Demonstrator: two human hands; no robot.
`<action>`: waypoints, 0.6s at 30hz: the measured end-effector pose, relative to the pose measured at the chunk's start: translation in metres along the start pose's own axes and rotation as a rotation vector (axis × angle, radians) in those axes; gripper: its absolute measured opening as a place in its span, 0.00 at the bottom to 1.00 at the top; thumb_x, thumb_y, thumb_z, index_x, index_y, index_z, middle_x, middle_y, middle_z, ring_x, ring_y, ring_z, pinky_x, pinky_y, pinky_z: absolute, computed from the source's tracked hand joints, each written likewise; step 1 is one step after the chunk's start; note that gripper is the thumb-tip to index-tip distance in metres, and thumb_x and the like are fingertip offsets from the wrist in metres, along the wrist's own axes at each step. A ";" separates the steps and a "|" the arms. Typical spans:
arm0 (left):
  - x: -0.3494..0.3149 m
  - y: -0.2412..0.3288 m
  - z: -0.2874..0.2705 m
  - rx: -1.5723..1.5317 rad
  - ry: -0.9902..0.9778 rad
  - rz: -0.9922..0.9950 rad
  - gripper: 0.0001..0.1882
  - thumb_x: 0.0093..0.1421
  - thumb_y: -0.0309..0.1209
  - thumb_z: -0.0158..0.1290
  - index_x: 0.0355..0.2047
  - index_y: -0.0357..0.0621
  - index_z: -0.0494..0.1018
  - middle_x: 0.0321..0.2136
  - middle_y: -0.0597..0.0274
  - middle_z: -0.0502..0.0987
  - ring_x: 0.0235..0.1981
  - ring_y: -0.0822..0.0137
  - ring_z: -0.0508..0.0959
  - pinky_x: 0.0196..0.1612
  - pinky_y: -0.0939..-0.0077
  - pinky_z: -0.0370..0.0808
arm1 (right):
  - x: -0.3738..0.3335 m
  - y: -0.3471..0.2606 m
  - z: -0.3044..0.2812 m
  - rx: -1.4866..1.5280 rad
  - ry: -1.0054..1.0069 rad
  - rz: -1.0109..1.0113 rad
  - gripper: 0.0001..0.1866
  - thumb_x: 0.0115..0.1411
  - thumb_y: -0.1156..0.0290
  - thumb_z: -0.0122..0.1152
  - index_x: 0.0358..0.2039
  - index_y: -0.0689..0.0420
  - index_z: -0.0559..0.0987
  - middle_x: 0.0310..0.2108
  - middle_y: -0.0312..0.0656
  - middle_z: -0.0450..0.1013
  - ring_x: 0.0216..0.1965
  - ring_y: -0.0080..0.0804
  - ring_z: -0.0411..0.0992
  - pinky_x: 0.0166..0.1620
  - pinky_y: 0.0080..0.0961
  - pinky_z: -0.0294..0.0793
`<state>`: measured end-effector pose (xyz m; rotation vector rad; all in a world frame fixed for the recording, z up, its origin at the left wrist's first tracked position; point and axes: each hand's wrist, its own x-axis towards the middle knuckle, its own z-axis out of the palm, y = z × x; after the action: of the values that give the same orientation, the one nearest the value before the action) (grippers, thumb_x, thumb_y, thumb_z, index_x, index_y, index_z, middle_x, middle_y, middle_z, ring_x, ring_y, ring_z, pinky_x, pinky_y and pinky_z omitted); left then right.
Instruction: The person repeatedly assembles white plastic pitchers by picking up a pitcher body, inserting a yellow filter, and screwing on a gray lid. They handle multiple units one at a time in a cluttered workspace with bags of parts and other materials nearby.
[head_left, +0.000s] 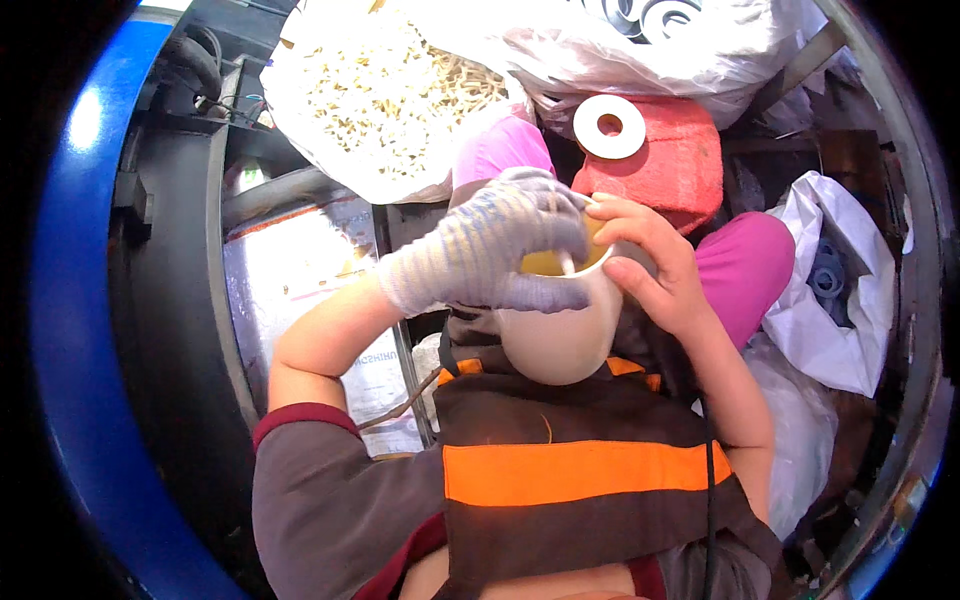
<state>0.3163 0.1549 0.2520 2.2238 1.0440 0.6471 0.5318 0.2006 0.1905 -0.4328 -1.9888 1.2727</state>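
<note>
On my lap a whitish, rounded plastic cylinder [562,345] rests with its yellowish open mouth upward. My left hand [510,240], in a grey knitted glove, is closed about the mouth. Its thumb presses along the near wall and its curled fingers reach over the far side. Bare, my right hand [650,255] grips the right part of the rim between bent fingers and thumb. A small pale sliver [567,264] shows in the mouth between the hands; blur hides what it is.
A white bag [345,165] full of small beige pieces stands ahead on the left. Beyond my hands, a white ring [588,143] lies on a red cloth-covered block [690,170]. More white bags hold grey rings [672,18] and bluish rings [828,285]. A dark metal frame [170,290] runs along the left.
</note>
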 end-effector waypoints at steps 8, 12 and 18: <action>-0.072 -0.074 -0.057 0.027 1.072 0.002 0.15 0.64 0.39 0.46 0.44 0.41 0.69 0.38 0.55 0.74 0.41 0.56 0.74 0.51 0.61 0.69 | -0.027 -0.002 -0.020 -0.207 0.043 -0.045 0.11 0.50 0.67 0.64 0.24 0.58 0.72 0.31 0.42 0.72 0.43 0.44 0.70 0.46 0.37 0.68; -0.025 -0.081 -0.089 0.999 0.638 -0.645 0.27 0.61 0.49 0.49 0.50 0.38 0.69 0.45 0.39 0.71 0.49 0.44 0.70 0.53 0.58 0.65 | -0.021 -0.019 -0.008 -0.484 0.161 0.107 0.11 0.51 0.64 0.64 0.25 0.58 0.74 0.30 0.44 0.71 0.40 0.43 0.70 0.42 0.35 0.69; 0.006 0.019 0.004 -0.163 -0.046 -0.715 0.24 0.65 0.46 0.42 0.45 0.36 0.71 0.44 0.49 0.74 0.46 0.58 0.73 0.51 0.68 0.68 | -0.031 -0.029 -0.031 -0.304 0.354 0.330 0.15 0.56 0.59 0.61 0.30 0.59 0.76 0.28 0.40 0.72 0.36 0.35 0.71 0.40 0.30 0.70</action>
<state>0.3320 0.1487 0.2631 1.5550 1.5729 0.3382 0.5778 0.1884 0.2117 -1.0934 -1.8525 0.9927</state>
